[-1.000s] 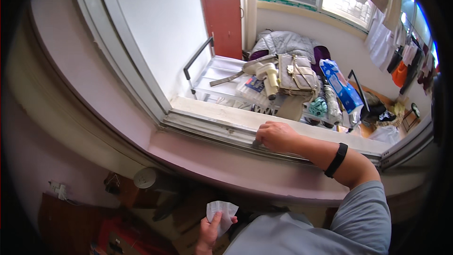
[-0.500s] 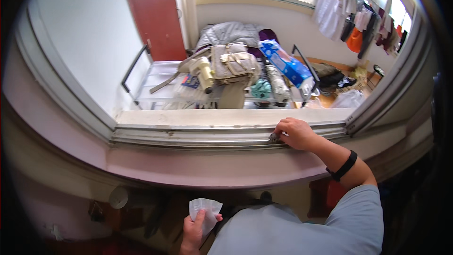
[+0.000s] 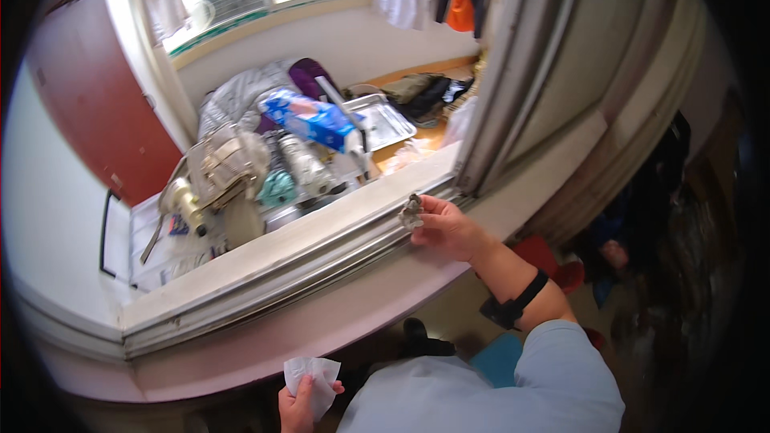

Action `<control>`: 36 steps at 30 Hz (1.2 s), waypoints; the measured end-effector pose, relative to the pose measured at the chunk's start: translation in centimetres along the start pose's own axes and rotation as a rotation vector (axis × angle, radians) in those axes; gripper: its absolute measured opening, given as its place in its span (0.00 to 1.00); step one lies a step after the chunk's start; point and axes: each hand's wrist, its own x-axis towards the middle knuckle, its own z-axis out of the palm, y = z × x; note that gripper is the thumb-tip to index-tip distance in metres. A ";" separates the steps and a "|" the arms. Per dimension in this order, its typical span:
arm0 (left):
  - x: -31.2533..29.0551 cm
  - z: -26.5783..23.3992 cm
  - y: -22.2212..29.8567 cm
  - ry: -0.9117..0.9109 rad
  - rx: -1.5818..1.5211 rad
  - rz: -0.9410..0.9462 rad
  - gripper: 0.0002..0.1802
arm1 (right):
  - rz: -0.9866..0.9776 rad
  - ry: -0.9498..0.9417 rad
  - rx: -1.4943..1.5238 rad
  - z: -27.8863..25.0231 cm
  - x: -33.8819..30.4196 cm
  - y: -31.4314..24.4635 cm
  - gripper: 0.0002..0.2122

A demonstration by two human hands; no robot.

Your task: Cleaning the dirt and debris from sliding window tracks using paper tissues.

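Observation:
My right hand (image 3: 449, 229) pinches a crumpled, dirt-grey wad of tissue (image 3: 411, 214) between its fingers. It is held up close to the metal window track (image 3: 337, 253), near the track's right end. Low in the view, my left hand (image 3: 297, 409) grips a folded white tissue (image 3: 314, 383), its thumb laid across the front. The tissue's upper edge fans out above the fingers. Grey rails run along the track beside a pale sill (image 3: 281, 314).
Beyond the track, a bed holds a beige backpack (image 3: 224, 162), a blue package (image 3: 309, 119) and a grey quilt (image 3: 241, 92). A sliding window frame (image 3: 525, 72) rises at right. A red stool (image 3: 545, 261) stands below the sill; a red door (image 3: 100, 104) is far left.
The view has swung to the right. My right hand has lifted off the track, bringing the grey wad up into sight. My left hand still holds the white tissue.

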 end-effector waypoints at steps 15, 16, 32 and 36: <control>7.1 23.1 -0.6 -0.196 0.438 -0.374 0.18 | -0.294 0.319 0.231 -12.5 -18.8 -5.5 0.10; 7.3 24.5 -0.8 -0.240 0.487 -0.363 0.19 | -0.317 0.377 0.219 -13.6 -20.7 -4.6 0.09; 10.2 31.8 -9.2 -0.744 0.799 -0.232 0.18 | -0.483 1.566 0.298 -21.0 -44.2 10.6 0.05; 10.9 39.3 -11.7 -0.653 0.686 -0.615 0.17 | -0.583 1.712 0.384 -25.0 -47.5 11.4 0.04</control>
